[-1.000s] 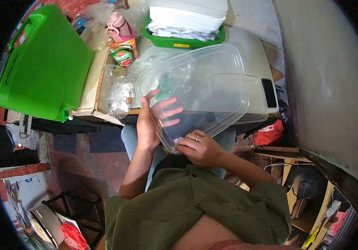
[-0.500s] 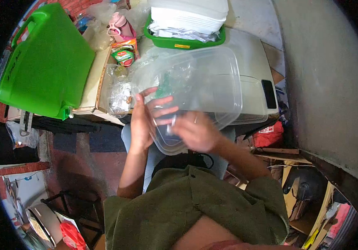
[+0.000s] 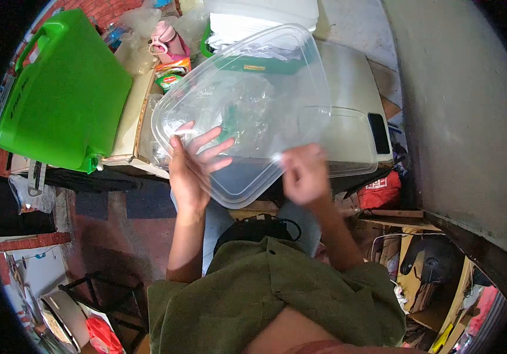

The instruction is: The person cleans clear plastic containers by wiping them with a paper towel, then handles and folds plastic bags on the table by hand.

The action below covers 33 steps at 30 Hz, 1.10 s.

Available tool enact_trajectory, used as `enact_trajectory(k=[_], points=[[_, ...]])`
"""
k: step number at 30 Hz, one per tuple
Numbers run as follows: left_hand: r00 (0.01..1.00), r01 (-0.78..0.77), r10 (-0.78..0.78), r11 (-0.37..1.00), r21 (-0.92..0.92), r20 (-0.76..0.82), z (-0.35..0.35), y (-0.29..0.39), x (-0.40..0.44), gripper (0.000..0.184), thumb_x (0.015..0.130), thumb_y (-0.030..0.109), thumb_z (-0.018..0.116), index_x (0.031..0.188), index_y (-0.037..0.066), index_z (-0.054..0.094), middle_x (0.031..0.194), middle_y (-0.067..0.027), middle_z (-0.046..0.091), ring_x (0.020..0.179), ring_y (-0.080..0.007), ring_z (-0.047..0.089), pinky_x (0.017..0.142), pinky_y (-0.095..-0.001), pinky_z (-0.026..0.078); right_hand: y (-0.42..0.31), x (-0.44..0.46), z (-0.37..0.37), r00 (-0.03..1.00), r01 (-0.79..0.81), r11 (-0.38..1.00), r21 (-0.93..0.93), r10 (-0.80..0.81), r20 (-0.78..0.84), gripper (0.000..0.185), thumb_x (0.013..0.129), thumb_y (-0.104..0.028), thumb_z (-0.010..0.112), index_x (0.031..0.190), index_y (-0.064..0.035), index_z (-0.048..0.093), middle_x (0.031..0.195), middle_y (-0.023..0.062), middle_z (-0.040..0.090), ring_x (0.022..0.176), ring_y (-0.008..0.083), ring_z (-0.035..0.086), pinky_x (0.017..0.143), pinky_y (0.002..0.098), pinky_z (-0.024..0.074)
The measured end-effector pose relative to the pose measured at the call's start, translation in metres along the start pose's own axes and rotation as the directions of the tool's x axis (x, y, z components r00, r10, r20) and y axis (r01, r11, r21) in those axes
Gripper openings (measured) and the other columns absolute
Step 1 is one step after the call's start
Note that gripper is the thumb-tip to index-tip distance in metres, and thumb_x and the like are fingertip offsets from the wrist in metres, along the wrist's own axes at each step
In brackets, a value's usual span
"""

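A clear plastic lid [image 3: 265, 118] with a raised rim is held tilted up over the table's front edge. My left hand [image 3: 197, 162] supports it at its lower left, thumb at the rim and fingers spread behind the clear plastic. At the lower right rim is my right hand [image 3: 305, 176], blurred, its fingers closed on a small white piece that looks like cloth or tissue. Another clear lid [image 3: 348, 138] lies on the table, partly behind the held one.
A green jerrycan [image 3: 65, 94] stands at the left. Stacked white lids [image 3: 262, 15] sit at the back beyond the held lid. A pink bottle [image 3: 168, 40], food packets [image 3: 171, 74] and plastic bags are at the back left. A phone [image 3: 378, 133] lies at the right edge.
The held lid has turned and moved up and left, now overlapping the green tub. My right hand has moved from its lower left part to the right along the rim. My left hand has shifted left.
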<state>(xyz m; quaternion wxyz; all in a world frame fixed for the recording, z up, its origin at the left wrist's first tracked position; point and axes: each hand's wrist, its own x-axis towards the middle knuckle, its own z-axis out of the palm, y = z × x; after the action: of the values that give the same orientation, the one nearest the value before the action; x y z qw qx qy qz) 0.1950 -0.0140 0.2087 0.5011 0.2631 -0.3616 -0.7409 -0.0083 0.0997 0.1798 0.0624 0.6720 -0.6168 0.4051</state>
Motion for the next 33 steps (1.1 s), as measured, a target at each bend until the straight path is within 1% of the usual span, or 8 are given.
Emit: enact_trajectory(k=[4, 8, 12, 15, 20, 26, 29, 33], points=[[0.994, -0.08, 0.081, 0.997, 0.013, -0.075, 0.009, -0.012, -0.001, 0.054, 0.1, 0.053, 0.035, 0.132, 0.009, 0.035, 0.119, -0.0274, 0.057, 0.096, -0.0404, 0.066, 0.068, -0.0406, 0.06, -0.068, -0.016, 0.026, 0.978, 0.111, 0.991, 0.077, -0.123, 0.171, 0.018, 0.076, -0.007, 0.065, 0.094, -0.0083, 0.066, 0.095, 0.0061, 0.063, 0.088, 0.0232, 0.057, 0.083, 0.0404, 0.0393], [0.995, -0.087, 0.088, 0.996, 0.018, -0.049, 0.006, -0.006, -0.009, 0.05, 0.1, 0.052, 0.035, 0.126, 0.008, 0.038, 0.115, -0.0268, 0.059, 0.094, -0.0404, 0.067, 0.068, -0.0424, 0.06, -0.031, -0.006, 0.005, 0.968, 0.17, 0.983, -0.061, -0.156, 0.195, 0.022, 0.074, -0.011, 0.064, 0.095, -0.0095, 0.065, 0.1, 0.0062, 0.061, 0.094, 0.0249, 0.056, 0.084, 0.0445, 0.0377], [0.999, -0.02, 0.021, 0.999, 0.045, -0.03, -0.004, 0.008, -0.019, 0.049, 0.101, 0.051, 0.034, 0.123, 0.008, 0.039, 0.112, -0.0266, 0.06, 0.093, -0.0407, 0.067, 0.069, -0.0438, 0.059, 0.039, 0.008, -0.024, 0.997, 0.018, 0.901, -0.433, 0.018, 0.079, 0.018, 0.079, -0.01, 0.062, 0.097, -0.0101, 0.064, 0.1, 0.0046, 0.063, 0.095, 0.026, 0.056, 0.083, 0.0451, 0.0373], [0.997, 0.076, -0.076, 0.995, 0.063, -0.011, -0.008, 0.01, -0.025, 0.047, 0.102, 0.049, 0.032, 0.123, 0.007, 0.04, 0.111, -0.0261, 0.062, 0.095, -0.0405, 0.067, 0.07, -0.0446, 0.059, 0.08, 0.02, -0.03, 0.996, -0.087, 0.864, -0.495, 0.088, -0.021, 0.015, 0.082, -0.01, 0.061, 0.096, -0.0096, 0.063, 0.098, 0.0044, 0.063, 0.094, 0.0265, 0.056, 0.082, 0.0439, 0.0377], [0.997, 0.056, -0.053, 0.996, 0.068, -0.048, -0.005, 0.014, -0.023, 0.047, 0.102, 0.048, 0.031, 0.122, 0.006, 0.042, 0.11, -0.0263, 0.062, 0.093, -0.0399, 0.067, 0.069, -0.044, 0.06, 0.088, 0.044, -0.005, 0.929, -0.186, 0.92, -0.345, 0.05, -0.367, 0.012, 0.082, -0.009, 0.065, 0.094, -0.0086, 0.062, 0.093, 0.0051, 0.064, 0.087, 0.0253, 0.059, 0.076, 0.0387, 0.0402], [0.993, 0.119, -0.12, 0.971, 0.207, -0.012, 0.0, 0.021, -0.028, 0.048, 0.103, 0.047, 0.03, 0.122, 0.004, 0.042, 0.108, -0.0255, 0.064, 0.09, -0.0378, 0.069, 0.066, -0.0421, 0.06, 0.067, 0.115, -0.007, 0.823, -0.142, 0.969, -0.2, 0.003, -0.569, 0.012, 0.082, -0.008, 0.065, 0.094, -0.0092, 0.063, 0.089, 0.0057, 0.065, 0.079, 0.025, 0.061, 0.074, 0.039, 0.0409], [0.993, 0.11, -0.117, 0.965, 0.238, 0.019, 0.003, 0.022, -0.028, 0.047, 0.103, 0.045, 0.03, 0.121, 0.004, 0.043, 0.107, -0.0248, 0.064, 0.089, -0.036, 0.069, 0.065, -0.041, 0.06, 0.044, 0.135, 0.0, 0.835, -0.099, 0.995, -0.033, 0.065, -0.546, 0.012, 0.082, -0.009, 0.064, 0.094, -0.0096, 0.063, 0.087, 0.006, 0.064, 0.076, 0.0247, 0.061, 0.073, 0.0387, 0.0416], [0.996, 0.06, -0.081, 0.934, 0.352, 0.044, 0.014, 0.016, -0.019, 0.047, 0.104, 0.043, 0.027, 0.119, 0.001, 0.045, 0.107, -0.0234, 0.065, 0.09, -0.0328, 0.07, 0.066, -0.0381, 0.06, -0.015, 0.122, 0.039, 0.925, 0.078, 0.996, 0.037, -0.058, -0.375, 0.01, 0.083, -0.011, 0.063, 0.093, -0.0112, 0.063, 0.089, 0.0044, 0.062, 0.081, 0.0231, 0.061, 0.073, 0.0388, 0.0413]])
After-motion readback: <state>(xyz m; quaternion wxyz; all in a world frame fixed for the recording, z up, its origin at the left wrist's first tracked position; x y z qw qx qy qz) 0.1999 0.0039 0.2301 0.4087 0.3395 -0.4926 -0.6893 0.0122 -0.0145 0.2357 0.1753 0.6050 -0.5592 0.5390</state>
